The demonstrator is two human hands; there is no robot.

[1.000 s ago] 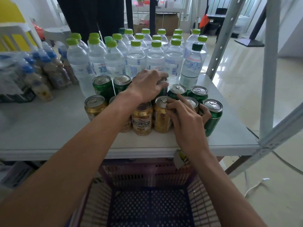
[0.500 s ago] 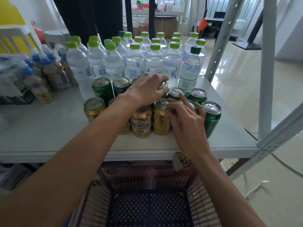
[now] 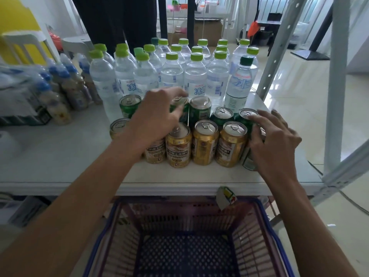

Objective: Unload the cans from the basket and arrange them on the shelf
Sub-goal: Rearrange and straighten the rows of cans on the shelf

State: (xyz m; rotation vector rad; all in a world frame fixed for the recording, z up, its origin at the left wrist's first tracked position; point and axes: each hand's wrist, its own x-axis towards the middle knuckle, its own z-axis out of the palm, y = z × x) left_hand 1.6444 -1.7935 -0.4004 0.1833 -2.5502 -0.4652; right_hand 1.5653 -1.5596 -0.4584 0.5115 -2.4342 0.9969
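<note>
We gripped a back-row green can with our left hand, and our right hand clasped the end green can. The other cans stood in rows on the shelf, with the basket below.

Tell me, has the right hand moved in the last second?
Yes. The right hand slid rightward, off the gold cans onto the end green can.

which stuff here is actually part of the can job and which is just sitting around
Part of the job:
gold cans
green cans
basket
shelf
left hand and right hand, both on the cans

Just sitting around:
water bottles
blue-cap bottles
shelf tag
</note>
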